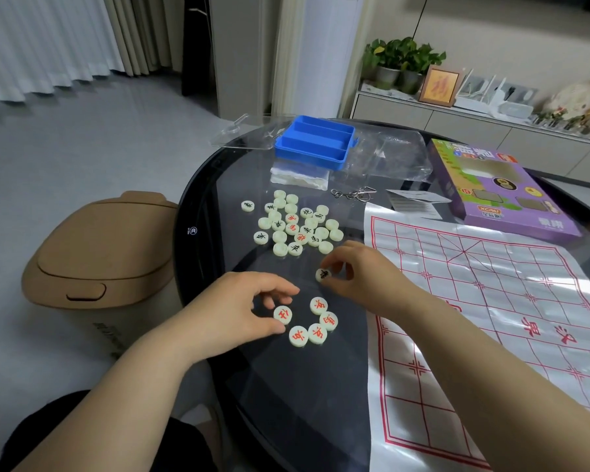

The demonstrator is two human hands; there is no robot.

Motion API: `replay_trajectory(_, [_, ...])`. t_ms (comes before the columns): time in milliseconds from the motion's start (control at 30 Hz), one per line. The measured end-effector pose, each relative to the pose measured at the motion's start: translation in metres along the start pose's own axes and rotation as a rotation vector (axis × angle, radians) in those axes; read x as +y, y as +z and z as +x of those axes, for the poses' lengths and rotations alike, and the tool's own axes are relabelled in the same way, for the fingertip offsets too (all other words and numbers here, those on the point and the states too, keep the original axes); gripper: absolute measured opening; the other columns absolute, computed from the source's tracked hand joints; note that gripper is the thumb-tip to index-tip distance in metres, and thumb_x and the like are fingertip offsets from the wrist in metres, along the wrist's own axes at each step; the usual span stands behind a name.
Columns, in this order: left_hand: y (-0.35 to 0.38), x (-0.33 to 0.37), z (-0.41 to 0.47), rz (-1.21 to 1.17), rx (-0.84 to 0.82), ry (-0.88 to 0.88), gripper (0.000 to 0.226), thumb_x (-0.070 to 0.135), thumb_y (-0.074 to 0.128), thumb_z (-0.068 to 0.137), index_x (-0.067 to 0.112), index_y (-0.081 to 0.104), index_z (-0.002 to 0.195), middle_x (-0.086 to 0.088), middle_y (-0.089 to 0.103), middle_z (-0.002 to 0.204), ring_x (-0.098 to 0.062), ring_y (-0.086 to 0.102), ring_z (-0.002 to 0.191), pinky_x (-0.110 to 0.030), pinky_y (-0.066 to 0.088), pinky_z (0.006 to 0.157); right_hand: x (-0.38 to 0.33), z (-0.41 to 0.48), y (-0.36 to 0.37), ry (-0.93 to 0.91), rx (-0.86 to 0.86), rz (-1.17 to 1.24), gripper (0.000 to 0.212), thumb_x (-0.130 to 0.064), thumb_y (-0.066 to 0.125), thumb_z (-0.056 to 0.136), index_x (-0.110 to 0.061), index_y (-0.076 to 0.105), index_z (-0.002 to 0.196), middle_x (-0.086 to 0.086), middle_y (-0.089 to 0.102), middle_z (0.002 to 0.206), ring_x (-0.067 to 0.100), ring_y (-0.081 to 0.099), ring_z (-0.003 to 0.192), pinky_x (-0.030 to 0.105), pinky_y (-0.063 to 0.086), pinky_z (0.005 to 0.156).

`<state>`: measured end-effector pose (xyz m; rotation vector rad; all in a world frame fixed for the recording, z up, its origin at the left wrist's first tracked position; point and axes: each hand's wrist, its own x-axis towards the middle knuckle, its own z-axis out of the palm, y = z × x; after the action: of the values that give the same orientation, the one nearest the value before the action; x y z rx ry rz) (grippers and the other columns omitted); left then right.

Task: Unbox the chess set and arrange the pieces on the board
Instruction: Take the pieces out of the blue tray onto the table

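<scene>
A pile of pale round chess pieces lies on the dark glass table, some face up with red or black characters. Nearer me sits a small group of red-marked pieces. My left hand has its fingers curled round one red-marked piece at the group's left. My right hand pinches a black-marked piece just above the table. The plastic sheet board with red grid lines lies spread out to the right, with no pieces on it.
An empty blue plastic tray and clear plastic bags lie at the back of the table. A purple game box, a paper slip and a metal wire puzzle are nearby. A tan bin stands left of the table.
</scene>
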<state>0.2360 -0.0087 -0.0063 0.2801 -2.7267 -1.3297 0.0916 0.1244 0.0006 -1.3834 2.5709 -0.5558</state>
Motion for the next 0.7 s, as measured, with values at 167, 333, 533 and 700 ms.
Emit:
replay_trajectory(167, [-0.006, -0.006, 0.002, -0.038, 0.057, 0.011, 0.040, 0.012, 0.070, 0.075, 0.047, 0.055, 0.089, 0.019, 0.064, 0.091, 0.005, 0.053, 0.079, -0.008, 0.040, 0.065, -0.001, 0.003, 0.000, -0.020, -0.013, -0.002, 0.025, -0.023, 0.061, 0.084, -0.012, 0.063, 0.106, -0.007, 0.044, 0.089, -0.001, 0.041, 0.065, 0.005, 0.031, 0.055])
replay_trajectory(333, [-0.021, -0.024, 0.013, 0.126, 0.455, -0.091, 0.021, 0.014, 0.063, 0.081, 0.022, 0.067, 0.101, 0.028, 0.049, 0.083, -0.005, 0.051, 0.088, -0.014, 0.034, 0.074, -0.011, 0.025, -0.003, -0.007, 0.061, 0.027, 0.026, -0.024, 0.063, 0.083, -0.012, 0.064, 0.106, -0.002, 0.051, 0.095, 0.011, 0.049, 0.088, 0.015, 0.036, 0.067])
replay_trajectory(533, [-0.032, -0.039, 0.025, 0.179, 0.551, -0.144, 0.020, 0.014, 0.058, 0.085, 0.015, 0.065, 0.104, 0.014, 0.051, 0.099, -0.013, 0.047, 0.112, -0.019, 0.031, 0.086, -0.042, 0.081, 0.012, -0.036, 0.121, 0.013, 0.027, -0.026, 0.061, 0.084, -0.015, 0.064, 0.108, 0.006, 0.053, 0.114, 0.022, 0.040, 0.114, 0.026, 0.033, 0.089])
replay_trajectory(700, [-0.027, -0.042, 0.034, 0.220, 0.540, -0.060, 0.020, 0.014, 0.058, 0.085, 0.015, 0.066, 0.103, 0.007, 0.060, 0.106, -0.004, 0.046, 0.099, -0.011, 0.029, 0.082, -0.052, 0.118, 0.024, -0.015, 0.073, -0.077, 0.029, -0.031, 0.058, 0.086, -0.021, 0.062, 0.113, 0.007, 0.050, 0.120, 0.025, 0.035, 0.118, 0.028, 0.033, 0.094])
